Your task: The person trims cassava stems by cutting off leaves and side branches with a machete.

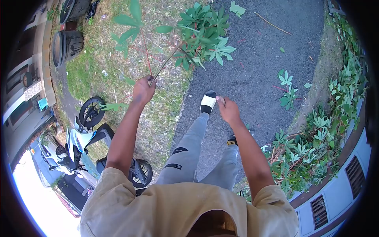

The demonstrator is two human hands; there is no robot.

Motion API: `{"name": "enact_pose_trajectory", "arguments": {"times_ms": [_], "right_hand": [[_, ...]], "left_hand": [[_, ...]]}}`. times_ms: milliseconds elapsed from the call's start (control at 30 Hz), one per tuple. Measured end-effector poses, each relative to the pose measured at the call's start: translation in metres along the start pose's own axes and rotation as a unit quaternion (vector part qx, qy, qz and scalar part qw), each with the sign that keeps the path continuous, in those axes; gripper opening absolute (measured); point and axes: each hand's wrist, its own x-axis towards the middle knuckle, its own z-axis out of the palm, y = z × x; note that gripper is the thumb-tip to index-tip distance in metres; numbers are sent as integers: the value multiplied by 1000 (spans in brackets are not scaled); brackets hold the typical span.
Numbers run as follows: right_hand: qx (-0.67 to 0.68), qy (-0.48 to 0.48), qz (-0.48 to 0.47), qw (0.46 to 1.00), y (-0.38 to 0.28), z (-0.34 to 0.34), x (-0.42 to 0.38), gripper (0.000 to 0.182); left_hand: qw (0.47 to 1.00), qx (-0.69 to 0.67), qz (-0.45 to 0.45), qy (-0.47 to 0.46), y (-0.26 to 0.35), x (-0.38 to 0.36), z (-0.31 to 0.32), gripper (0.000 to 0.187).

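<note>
My left hand (pixel 144 90) is closed around the lower end of a cassava branch (pixel 167 62), raised over the grass at the path's edge. Red-stalked, finger-shaped green leaves (pixel 201 33) crowd its far end, and a few more stick out near the fist. Lower and to the right, my right hand (pixel 229 111) has its fingers curled in, thumb and forefinger close together; what they hold, if anything, is hidden. In this view its fingertips overlap the area beside my shoe (pixel 209 101).
Loose cassava leaves (pixel 290 98) and a thin stick (pixel 273 23) lie on the asphalt path (pixel 252 59). Cut leafy branches (pixel 304 154) pile along the wall (pixel 335 201) at right. A motorbike (pixel 85 140) stands left; round planters (pixel 67 47) are further up.
</note>
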Motion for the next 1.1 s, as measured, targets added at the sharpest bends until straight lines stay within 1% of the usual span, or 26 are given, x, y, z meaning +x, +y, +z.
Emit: {"name": "enact_pose_trajectory", "arguments": {"times_ms": [67, 133, 167, 200, 233, 267, 300, 367, 400, 433, 467, 500, 533, 567, 600, 633, 667, 733, 800, 867, 900, 967, 1000, 1067, 1100], "right_hand": [[-40, 3, -1, 999, 2, 6, -5, 59], [-16, -1, 8, 1000, 3, 17, -20, 58], [8, 5, 10, 1000, -3, 19, -21, 57], [6, 6, 1, 1000, -8, 21, -21, 57], [10, 16, -14, 1000, -10, 26, -28, 54], [15, 24, -21, 999, -11, 32, -36, 52], [16, 20, -11, 1000, -12, 40, -45, 52], [30, 17, -81, 996, -28, 43, -48, 49], [31, 20, -85, 996, -39, 41, -42, 49], [14, 27, -111, 993, -45, 41, -38, 49], [-4, 33, -136, 990, -47, 40, -35, 48], [-5, 34, -134, 990, -46, 38, -23, 48], [-34, 59, -116, 991, -41, 36, -4, 49], [-61, 84, -97, 990, -35, 36, 10, 49], [-61, 83, -96, 990, -26, 35, 20, 49], [-44, 113, -64, 991, -17, 32, 33, 49], [-26, 143, -33, 989, -18, 27, 41, 50], [-11, 146, -46, 988, -21, 15, 43, 50], [1, 141, -47, 989, -30, 5, 31, 51], [-2, 104, -96, 990, -49, -1, 22, 53], [-5, 105, -94, 990, -59, -5, 19, 53], [-84, 41, -128, 987, -76, -11, 20, 54], [-85, 42, -130, 987, -77, -11, 28, 54], [-98, 40, -64, 992, -67, -3, 53, 54], [-98, 39, -63, 992, -59, 2, 64, 54]], "left_hand": [[1000, -1, -3, -16, -12, 10, 5, 34], [994, -59, -92, -16, -32, 15, 12, 34], [978, -65, -162, -115, -44, 23, 12, 31], [979, -68, -162, -106, -54, 28, 15, 31], [950, -200, -188, -147, -50, 25, 13, 28], [901, -326, -211, -193, -36, 19, 9, 25], [873, -390, -224, -189, -24, 14, 4, 23], [859, -407, -236, -202, -11, 7, 2, 23], [848, -424, -238, -212, -4, 12, -1, 23], [831, -444, -255, -218, 3, 12, -4, 21], [831, -444, -254, -220, 7, 14, -8, 21], [830, -453, -243, -219, 12, 15, -11, 21], [828, -462, -232, -217, 14, 16, -11, 20], [827, -462, -233, -219, 13, 17, -12, 20], [847, -430, -219, -224, 12, 19, -13, 20], [865, -399, -202, -225, 11, 22, -16, 20], [867, -399, -199, -221, 6, 25, -15, 20], [884, -377, -177, -213, -3, 25, -4, 20], [890, -362, -171, -218, -6, 22, 1, 22], [946, -235, -133, -181, 2, 21, 5, 28], [945, -238, -132, -183, 7, 20, 7, 28], [987, -106, -45, -111, 15, 15, 7, 36], [987, -107, -45, -110, 17, 13, 4, 36], [992, -55, -53, -105, 22, 6, -4, 37], [991, -55, -54, -106, 21, 2, -6, 37]]}}
